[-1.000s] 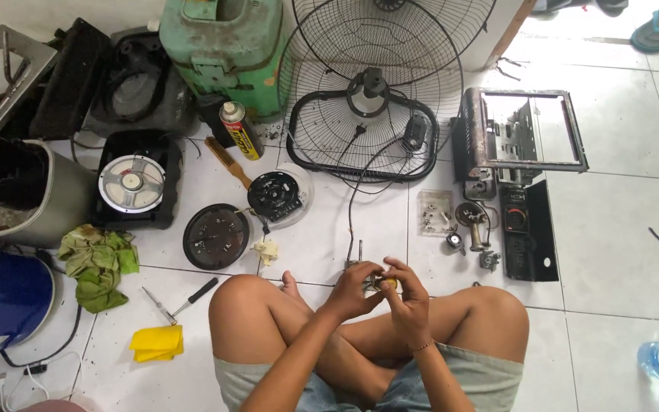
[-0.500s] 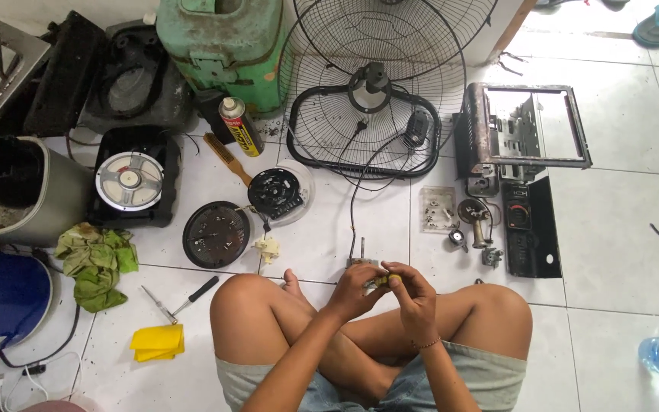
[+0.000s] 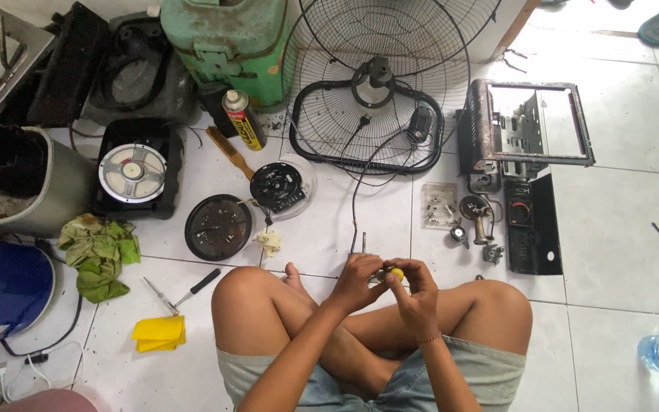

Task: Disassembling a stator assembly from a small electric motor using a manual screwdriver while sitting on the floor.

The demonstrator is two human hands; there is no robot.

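Observation:
I sit cross-legged on a white tiled floor. My left hand (image 3: 358, 279) and my right hand (image 3: 415, 287) meet over my knees, both closed around a small metal part with a yellow piece (image 3: 395, 273) showing between the fingers. Two thin prongs (image 3: 358, 243) stick up from it, above my left hand. A black cable (image 3: 360, 179) runs from there to the fan guard (image 3: 379, 84) standing ahead. Most of the held part is hidden by my fingers.
On the floor lie two round black plates (image 3: 218, 227) (image 3: 278, 186), a small white part (image 3: 270, 243), a screwdriver (image 3: 192, 288), a yellow cloth (image 3: 159, 333), a green rag (image 3: 101, 252), a spray can (image 3: 241, 120), a rusty metal frame (image 3: 532, 122), and small parts (image 3: 476, 221).
My hands have shifted slightly and turned the small part; the yellow piece now shows between my fingers. Nothing else on the floor has moved.

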